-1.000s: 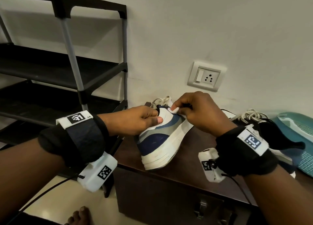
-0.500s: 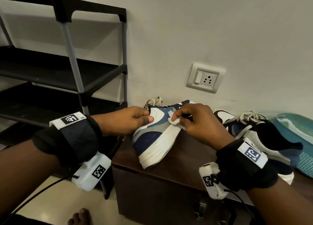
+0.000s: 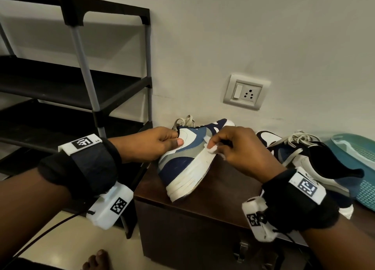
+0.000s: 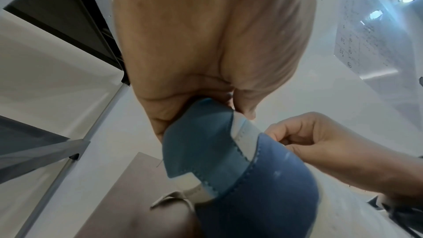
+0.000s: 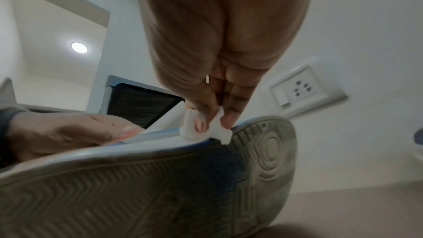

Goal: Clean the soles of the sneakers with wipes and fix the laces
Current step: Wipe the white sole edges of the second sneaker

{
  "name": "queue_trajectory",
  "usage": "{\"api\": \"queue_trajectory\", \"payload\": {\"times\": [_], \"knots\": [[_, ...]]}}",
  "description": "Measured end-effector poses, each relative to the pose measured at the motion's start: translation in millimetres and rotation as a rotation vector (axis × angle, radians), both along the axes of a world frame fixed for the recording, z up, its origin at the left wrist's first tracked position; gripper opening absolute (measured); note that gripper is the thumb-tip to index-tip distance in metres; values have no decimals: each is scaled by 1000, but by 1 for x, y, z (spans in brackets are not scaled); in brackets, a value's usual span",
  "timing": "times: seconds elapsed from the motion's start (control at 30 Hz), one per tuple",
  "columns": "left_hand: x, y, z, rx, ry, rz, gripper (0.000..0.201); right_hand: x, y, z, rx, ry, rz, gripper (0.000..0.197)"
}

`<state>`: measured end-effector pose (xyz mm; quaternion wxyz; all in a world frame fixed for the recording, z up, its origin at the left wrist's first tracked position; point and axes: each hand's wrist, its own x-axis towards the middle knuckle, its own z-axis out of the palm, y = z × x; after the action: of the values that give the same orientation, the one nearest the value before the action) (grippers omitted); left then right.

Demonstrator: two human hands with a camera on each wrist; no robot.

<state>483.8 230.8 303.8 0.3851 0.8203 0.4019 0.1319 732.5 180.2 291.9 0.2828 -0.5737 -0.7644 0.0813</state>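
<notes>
The left hand [image 3: 150, 144] grips the blue sneaker [image 3: 188, 160], tipped up on the brown cabinet [image 3: 219, 190]. The right hand [image 3: 241, 150] pinches a small white wipe [image 5: 201, 129] against the sole's white edge. Best to rub firmly and hold the sneaker steady.

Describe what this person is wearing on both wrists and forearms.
Each forearm is bare down to a wide black fabric wrist wrap. The left wrap carries a white tag with a black square marker on top and a white camera box with another marker and a black cable below. The right wrap has the same tag and box. No sleeves or gloves.
</notes>
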Motion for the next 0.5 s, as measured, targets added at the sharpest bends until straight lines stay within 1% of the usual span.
{"api": "queue_trajectory", "payload": {"times": [0.1,0.13,0.17,0.23,0.33,0.43,0.5], "knots": [[1,-2,0,-4,-10,0,58,19,12,2,140,-24,-187,28],[1,-2,0,1,-7,4,54,21,13,2,152,-25,-217,30],[1,-1,0,5,-5,7,48,18,11,2,148,-18,-209,31],[1,2,-1,7,3,10,40,4,0,-1,100,0,-115,28],[0,3,0,1,31,22,41,-24,-26,-4,11,30,63,23],[-2,3,0,-3,45,28,40,-38,-40,-4,21,26,228,24],[-1,2,0,-9,27,31,38,-35,-44,-4,15,10,313,25]]}}
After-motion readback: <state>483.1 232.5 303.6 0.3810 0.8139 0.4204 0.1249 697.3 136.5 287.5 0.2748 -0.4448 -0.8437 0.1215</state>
